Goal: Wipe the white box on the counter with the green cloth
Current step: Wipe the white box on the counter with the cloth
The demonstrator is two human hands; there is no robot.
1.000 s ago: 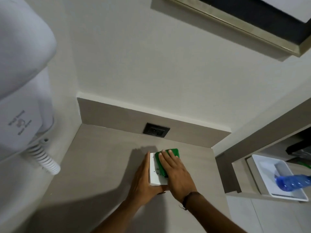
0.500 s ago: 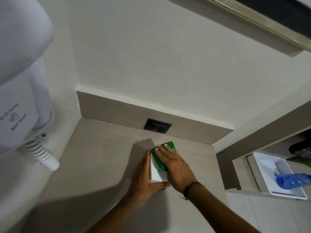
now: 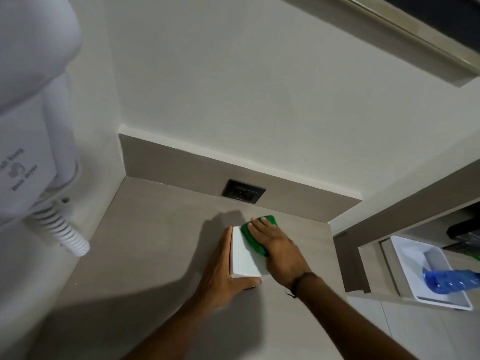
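Observation:
A white box (image 3: 244, 258) lies flat on the grey counter (image 3: 145, 245), near the back wall. My left hand (image 3: 220, 271) clasps its left side, with the thumb curled along its near edge. My right hand (image 3: 278, 245) lies flat on top of the box and presses the green cloth (image 3: 253, 236) against the lid. The cloth shows at the far end of the box, beyond my fingertips and along their left side. My right hand hides the right part of the lid.
A black wall socket (image 3: 243, 194) sits in the backsplash just behind the box. A white wall-mounted hair dryer (image 3: 31, 131) with a coiled cord (image 3: 62, 229) hangs at the left. A white tray (image 3: 431, 276) holding a blue bottle (image 3: 452, 280) stands on a lower shelf at the right.
My right hand has slid the green cloth along the box top, and more white lid shows at the near end. My left hand keeps its hold. The camera has shifted slightly.

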